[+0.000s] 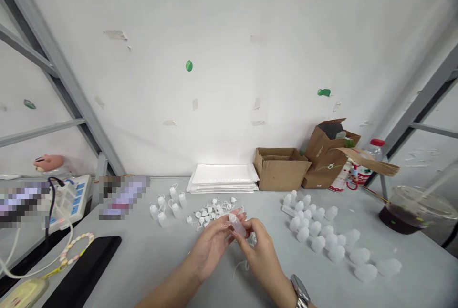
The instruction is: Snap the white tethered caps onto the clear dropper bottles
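Observation:
A small translucent white plastic bottle (237,226) is tilted between my two hands, without a cap on its neck. My left hand (212,243) has its palm turned up, with its fingertips at the bottle's neck. My right hand (260,246) pinches the bottle's lower body between thumb and fingers. Just beyond my hands lies a heap of white caps with thin loops (211,211). Another loop (240,266) shows below my hands, partly hidden by the right one. Several capped bottles (175,210) stand upright on the left.
Many bottles without visible caps (315,229) spread over the right side. Behind are a stack of white sheets (224,174), a cardboard box (282,174) and a paper bag (318,160). A drink cup (404,215) stands far right. A black strip (86,270) and a power strip (73,198) lie left.

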Action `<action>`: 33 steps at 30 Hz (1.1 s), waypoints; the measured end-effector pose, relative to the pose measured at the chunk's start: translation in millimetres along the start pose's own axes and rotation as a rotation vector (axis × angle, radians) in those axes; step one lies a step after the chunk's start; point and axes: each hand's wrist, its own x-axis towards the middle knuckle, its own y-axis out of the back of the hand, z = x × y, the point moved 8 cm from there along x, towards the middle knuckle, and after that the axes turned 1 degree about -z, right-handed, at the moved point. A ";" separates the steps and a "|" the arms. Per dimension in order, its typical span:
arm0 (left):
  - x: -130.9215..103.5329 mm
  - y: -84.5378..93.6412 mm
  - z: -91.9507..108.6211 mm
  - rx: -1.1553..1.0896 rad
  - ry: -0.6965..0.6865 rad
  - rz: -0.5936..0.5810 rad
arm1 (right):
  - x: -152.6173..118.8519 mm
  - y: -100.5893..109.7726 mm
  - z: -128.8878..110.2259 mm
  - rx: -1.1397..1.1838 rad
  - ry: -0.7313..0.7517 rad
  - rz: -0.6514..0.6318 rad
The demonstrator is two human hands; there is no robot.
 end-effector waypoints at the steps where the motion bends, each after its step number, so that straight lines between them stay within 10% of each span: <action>1: -0.4 -0.2 2.3 0.040 -0.034 0.011 | 0.1 0.7 0.1 -0.014 0.004 0.010; 17: -3.4 7.3 14.6 0.212 -0.166 0.186 | -0.9 -1.5 -6.7 -0.018 0.003 -0.047; 33: 1.9 43.2 16.1 -0.083 -0.094 0.361 | 1.4 -4.1 -9.1 0.072 -0.072 -0.113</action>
